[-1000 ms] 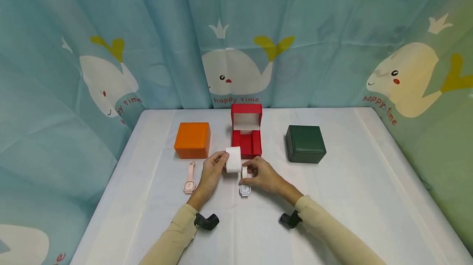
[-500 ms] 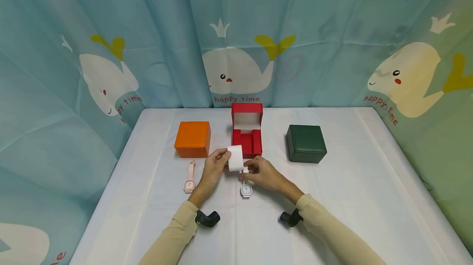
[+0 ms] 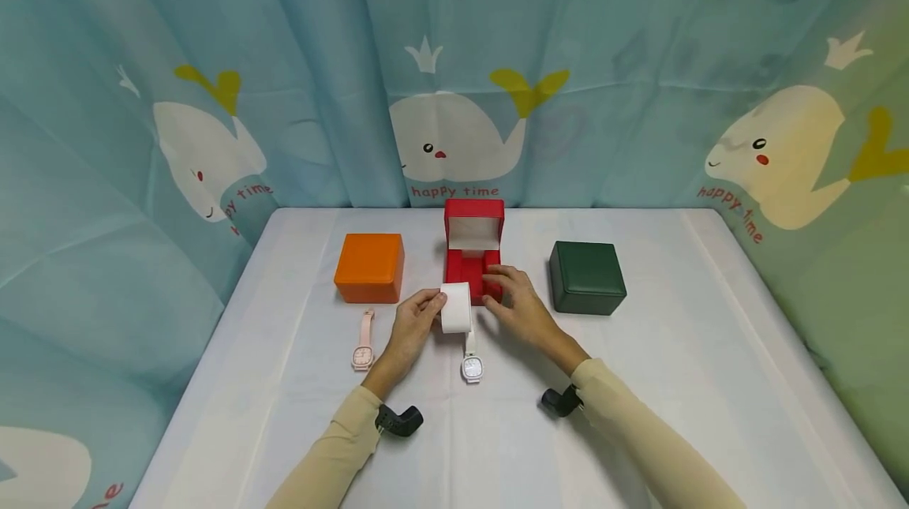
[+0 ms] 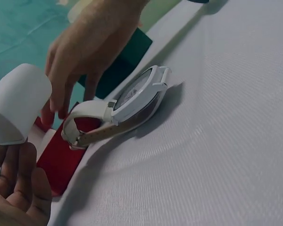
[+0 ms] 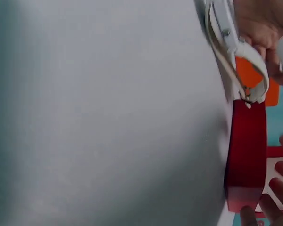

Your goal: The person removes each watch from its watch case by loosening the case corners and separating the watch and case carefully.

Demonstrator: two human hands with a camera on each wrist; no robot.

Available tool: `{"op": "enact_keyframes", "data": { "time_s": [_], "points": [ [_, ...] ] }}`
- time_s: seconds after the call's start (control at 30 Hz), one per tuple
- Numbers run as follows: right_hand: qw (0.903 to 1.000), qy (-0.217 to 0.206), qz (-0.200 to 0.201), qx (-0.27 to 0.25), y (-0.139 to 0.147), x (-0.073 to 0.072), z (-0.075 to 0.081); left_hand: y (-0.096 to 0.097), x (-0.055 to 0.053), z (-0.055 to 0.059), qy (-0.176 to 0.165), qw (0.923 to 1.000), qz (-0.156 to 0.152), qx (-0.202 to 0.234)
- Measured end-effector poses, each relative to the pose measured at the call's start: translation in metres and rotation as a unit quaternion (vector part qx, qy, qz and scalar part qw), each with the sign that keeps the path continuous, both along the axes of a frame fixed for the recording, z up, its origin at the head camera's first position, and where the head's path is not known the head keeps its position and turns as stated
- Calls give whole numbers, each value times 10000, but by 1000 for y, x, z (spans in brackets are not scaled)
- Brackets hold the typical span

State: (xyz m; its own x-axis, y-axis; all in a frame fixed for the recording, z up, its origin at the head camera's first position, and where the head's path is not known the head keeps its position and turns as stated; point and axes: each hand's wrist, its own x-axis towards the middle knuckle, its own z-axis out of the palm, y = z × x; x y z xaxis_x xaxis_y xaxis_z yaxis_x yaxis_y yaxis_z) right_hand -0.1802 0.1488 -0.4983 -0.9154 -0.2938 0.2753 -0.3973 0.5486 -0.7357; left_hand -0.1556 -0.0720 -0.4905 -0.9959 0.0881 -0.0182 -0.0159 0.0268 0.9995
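My left hand (image 3: pixel 410 327) pinches a white watch cushion (image 3: pixel 456 308) by its left side, raised in front of the open red watch box (image 3: pixel 474 207). A white watch (image 3: pixel 472 368) lies on the table below the cushion, its strap looped; the left wrist view shows this same white watch (image 4: pixel 137 96) with the strap curved and buckled. My right hand (image 3: pixel 524 310) is over the right side of the box, fingers spread and loosely bent with nothing between them. Whether its fingertips touch the box I cannot tell. Inside the box is a red recess, partly covered by the right fingers.
A closed orange box (image 3: pixel 369 266) stands to the left, with a pink watch (image 3: pixel 364 343) lying in front of it. To the right stands a closed dark green box (image 3: pixel 588 276). A blue curtain (image 3: pixel 596 35) hangs behind the white-covered table (image 3: pixel 710 383).
My right hand has let go of the white watch's strap and moved up to the red box's right side. The left hand with the cushion has shifted slightly right.
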Motion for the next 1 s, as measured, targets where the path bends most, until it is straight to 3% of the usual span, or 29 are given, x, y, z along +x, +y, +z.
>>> {"op": "enact_keyframes", "data": {
  "time_s": [0.07, 0.13, 0.33, 0.6, 1.0],
  "points": [
    [9991, -61, 77, 409, 1, -4, -3, 0, -2, -2, 9, 10000, -28, -12],
    [9973, -180, 114, 709, 1, -8, -4, 1, -7, -11, -11, 10000, -3, -44],
    [9899, -637, 90, 1266, 0, -14, -3, -1, -10, -7, 120, 9999, 54, -84],
    [9865, -987, 276, 1275, 1, -16, -3, -5, -14, -6, 247, 9994, 170, -192],
    [9889, -869, 277, 1174, 2, -16, -4, -5, -22, -7, 216, 9998, -49, 24]
  ]
}}
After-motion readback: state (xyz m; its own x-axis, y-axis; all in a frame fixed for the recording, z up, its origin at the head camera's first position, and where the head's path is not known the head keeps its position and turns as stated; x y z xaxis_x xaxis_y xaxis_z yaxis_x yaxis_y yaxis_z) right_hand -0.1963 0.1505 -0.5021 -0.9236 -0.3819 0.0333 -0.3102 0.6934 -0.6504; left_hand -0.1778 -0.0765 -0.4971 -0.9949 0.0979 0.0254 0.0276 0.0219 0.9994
